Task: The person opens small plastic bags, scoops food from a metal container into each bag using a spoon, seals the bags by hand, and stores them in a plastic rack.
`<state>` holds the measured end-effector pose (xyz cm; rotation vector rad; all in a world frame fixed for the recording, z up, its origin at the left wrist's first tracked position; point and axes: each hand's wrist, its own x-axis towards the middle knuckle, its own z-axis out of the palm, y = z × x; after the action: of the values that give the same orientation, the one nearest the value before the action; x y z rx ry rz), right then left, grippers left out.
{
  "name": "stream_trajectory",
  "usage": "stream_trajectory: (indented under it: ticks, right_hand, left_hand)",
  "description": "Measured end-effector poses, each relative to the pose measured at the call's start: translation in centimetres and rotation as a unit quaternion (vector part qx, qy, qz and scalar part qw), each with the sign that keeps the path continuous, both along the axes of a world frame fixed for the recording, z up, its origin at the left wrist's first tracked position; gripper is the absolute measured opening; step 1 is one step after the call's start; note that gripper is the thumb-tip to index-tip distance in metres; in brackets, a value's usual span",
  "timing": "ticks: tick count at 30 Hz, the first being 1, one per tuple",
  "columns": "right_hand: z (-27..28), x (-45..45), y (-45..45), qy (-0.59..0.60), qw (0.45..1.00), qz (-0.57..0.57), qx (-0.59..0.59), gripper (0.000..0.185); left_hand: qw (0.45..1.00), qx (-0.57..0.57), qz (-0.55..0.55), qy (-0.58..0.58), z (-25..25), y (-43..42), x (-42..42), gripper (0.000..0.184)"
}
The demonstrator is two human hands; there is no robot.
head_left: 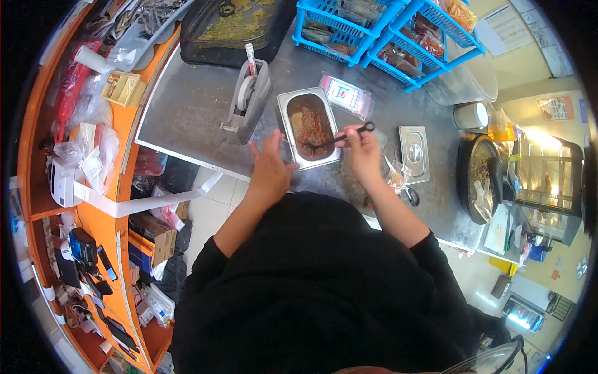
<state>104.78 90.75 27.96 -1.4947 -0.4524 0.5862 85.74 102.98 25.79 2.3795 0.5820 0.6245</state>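
A rectangular metal food pan stands on the counter in front of me, holding a reddish-brown, oily paste with bits in it. My left hand is at the pan's near left corner, its thumb and fingers against the side and rim and the outer fingers a little spread. Between finger and thumb of my right hand is the handle of a black spoon. The spoon's bowl dips into the paste, partly hidden by it. A metal lid lies flat to the right of my right hand.
A grey tape dispenser with a marker stands left of the pan. Behind are plastic packets, blue baskets of bagged goods and a black tray. Scissors and a round black pan are at right.
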Motion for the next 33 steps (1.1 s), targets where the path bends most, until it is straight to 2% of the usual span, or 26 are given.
stream_trajectory:
  ticks: [2, 6, 12, 15, 21, 28, 31, 33]
  right_hand:
    - [0.1, 0.3, 0.1, 0.015, 0.999, -0.041, 0.007, 0.011]
    - [-1.3, -0.6, -0.5, -0.012, 1.0, 0.004, -0.001, 0.015]
    - [-1.3, 1.0, -1.1, 0.159, 0.982, -0.103, 0.022, 0.014]
    - [-1.4, 1.6, -1.7, 0.206, 0.971, -0.121, 0.018, 0.014]
    - [1.0, 2.6, -1.9, 0.195, 0.965, -0.158, 0.077, 0.014]
    - [6.2, 3.3, -1.0, 0.043, 0.976, -0.142, 0.159, 0.015]
    - [8.1, 3.4, -0.7, 0.032, 0.974, -0.131, 0.18, 0.015]
    - [9.1, 3.2, -0.2, -0.024, 0.974, -0.114, 0.197, 0.015]
  left_hand:
    - [1.0, -0.001, 0.001, -0.003, -0.1, 0.1, -0.1, 0.095]
    - [1.0, -0.002, -0.002, -0.004, 0.1, 0.0, 0.1, 0.096]
    - [1.0, 0.009, 0.003, 0.003, 0.3, 0.1, -0.1, 0.093]
    - [1.0, 0.003, 0.012, 0.005, 0.8, 0.2, -0.1, 0.092]
    - [0.999, -0.008, 0.035, -0.027, 2.8, 1.0, 0.6, 0.094]
    - [0.998, 0.023, 0.032, -0.053, 5.5, 1.2, 2.4, 0.098]
    - [0.996, 0.037, 0.026, -0.071, 6.1, 1.2, 3.1, 0.098]
    - [0.995, 0.064, 0.023, -0.079, 6.5, 1.1, 3.5, 0.099]
